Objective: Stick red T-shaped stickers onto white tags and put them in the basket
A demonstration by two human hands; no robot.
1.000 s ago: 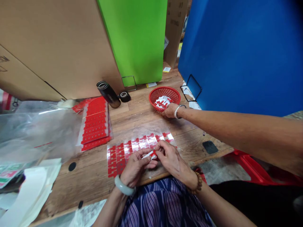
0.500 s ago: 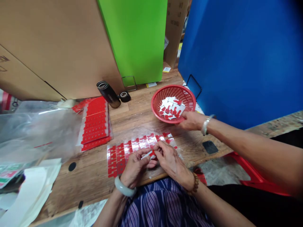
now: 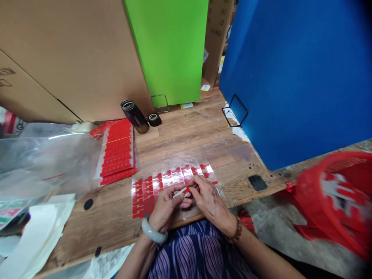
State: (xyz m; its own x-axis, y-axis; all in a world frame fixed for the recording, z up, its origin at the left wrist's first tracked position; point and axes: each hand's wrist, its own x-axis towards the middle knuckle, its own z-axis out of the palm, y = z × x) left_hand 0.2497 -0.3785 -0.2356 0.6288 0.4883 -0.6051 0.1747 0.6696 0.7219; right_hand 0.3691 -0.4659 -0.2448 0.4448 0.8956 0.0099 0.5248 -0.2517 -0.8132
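Note:
My left hand [image 3: 167,202], with a pale bangle at its wrist, pinches a small white piece [image 3: 180,192] over the near edge of the table. My right hand [image 3: 208,199], wearing a beaded bracelet, has its thumb and fingertips closed on a small red sticker [image 3: 187,190] at the right end of that piece. Fingers partly hide both, so I cannot tell how much of the sticker touches the piece. Beneath my hands lies a clear sheet with rows of red stickers [image 3: 139,199].
A stack of red sticker sheets [image 3: 116,151] and clear plastic lie left. A black flask [image 3: 135,117] stands by its lid [image 3: 154,119]. Green [image 3: 171,50] and blue [image 3: 293,77] boards rise behind. At right, a blurred red basket [image 3: 312,201] holds white-and-red pieces beyond the table edge.
The red basket, gripped by another person's hand, has left the table toward the right; that hand is out of view now. My own hands have barely moved.

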